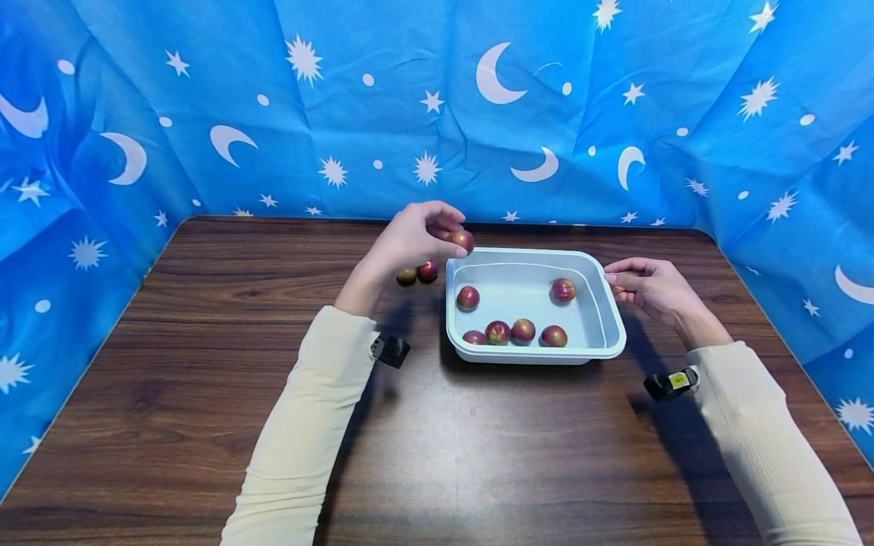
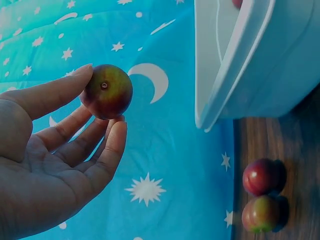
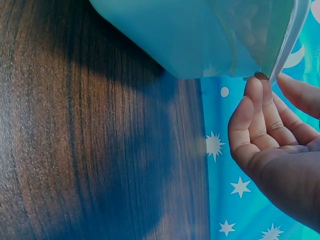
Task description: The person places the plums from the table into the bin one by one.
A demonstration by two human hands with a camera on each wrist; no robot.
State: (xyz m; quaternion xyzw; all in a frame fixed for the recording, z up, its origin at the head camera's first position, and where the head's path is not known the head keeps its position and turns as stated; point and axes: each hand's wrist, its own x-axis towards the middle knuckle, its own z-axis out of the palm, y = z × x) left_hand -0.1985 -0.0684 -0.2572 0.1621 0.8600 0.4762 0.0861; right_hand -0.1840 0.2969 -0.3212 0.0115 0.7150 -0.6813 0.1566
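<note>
Between thumb and fingertips, my left hand (image 1: 418,236) pinches a red and green plum (image 2: 107,92), raised beside the back left corner of a white plastic tub (image 1: 536,355). My right hand (image 1: 652,288) grips the tub's right rim, thumb on top and fingers under the edge, as the right wrist view shows. Inside the tub lie several plums, one of them a dark red plum (image 1: 563,290) near the right wall and most along the front side. On the table left of the tub sit two more, a red plum (image 2: 261,177) and a greener plum (image 2: 260,214), touching.
Everything stands on a dark wood-grain table (image 1: 205,364). A blue cloth (image 1: 382,121) with white moons and stars hangs behind and at both sides. Each wrist carries a small black camera, the left camera (image 1: 391,351) and the right camera (image 1: 671,384).
</note>
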